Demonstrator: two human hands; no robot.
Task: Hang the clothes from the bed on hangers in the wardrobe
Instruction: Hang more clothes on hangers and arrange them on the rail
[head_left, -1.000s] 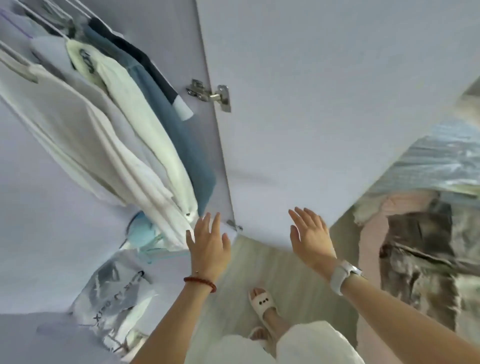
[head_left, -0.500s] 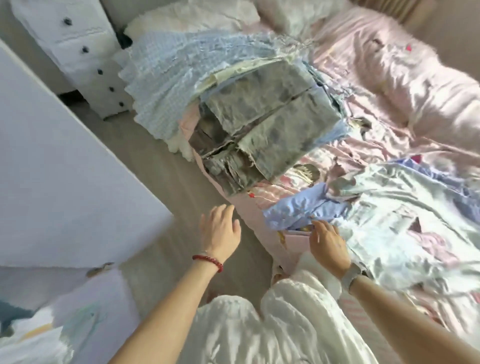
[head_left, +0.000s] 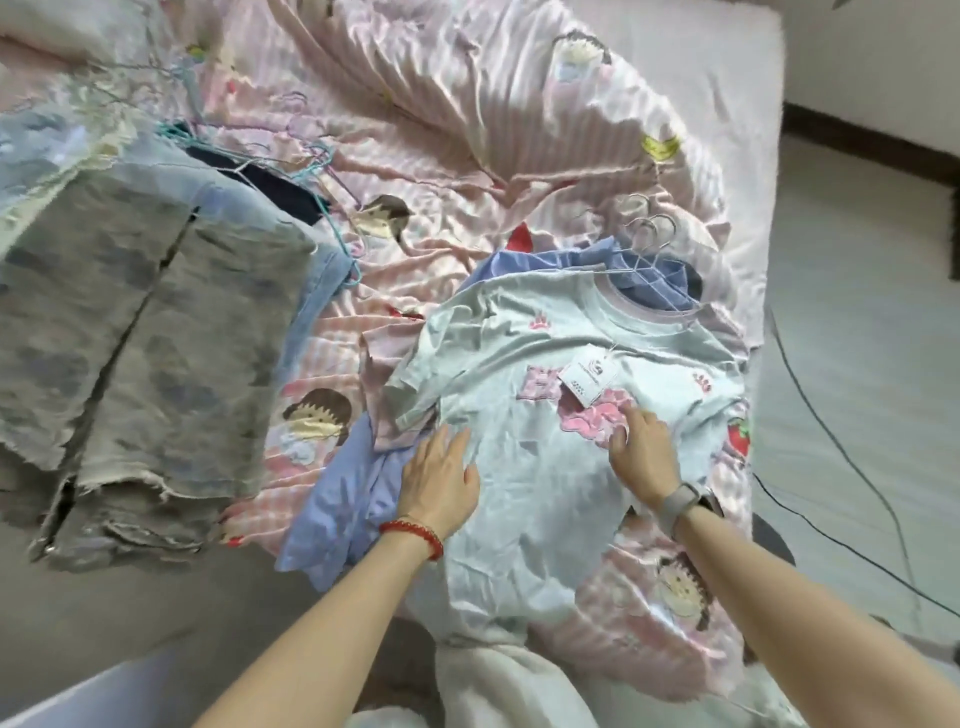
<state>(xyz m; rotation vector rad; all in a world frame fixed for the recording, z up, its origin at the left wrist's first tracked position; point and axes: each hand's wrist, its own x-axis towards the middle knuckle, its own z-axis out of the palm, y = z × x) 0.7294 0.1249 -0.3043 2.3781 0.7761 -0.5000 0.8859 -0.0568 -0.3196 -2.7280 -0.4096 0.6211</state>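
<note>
A pale mint T-shirt (head_left: 524, 493) with pink lettering and a paper tag (head_left: 586, 382) lies spread on the bed, collar away from me. My left hand (head_left: 441, 480) rests flat on its left side with straight fingers. My right hand (head_left: 641, 447) touches the pink print, fingers bent down onto the cloth. A blue shirt (head_left: 343, 499) lies under the T-shirt and shows at its left and behind the collar. Metal wire hangers (head_left: 647, 234) lie just beyond the collar. Coloured wire hangers (head_left: 306, 166) are scattered further back on the left.
A pile of grey washed jeans (head_left: 130, 364) and other folded clothes covers the bed's left part. The pink cartoon bedsheet (head_left: 467, 130) is rumpled behind. A black cable (head_left: 841, 452) runs over the floor on the right. The wardrobe is out of sight.
My view swung from the wardrobe to the bed. Both hands came down from in front of the wardrobe door onto the mint T-shirt.
</note>
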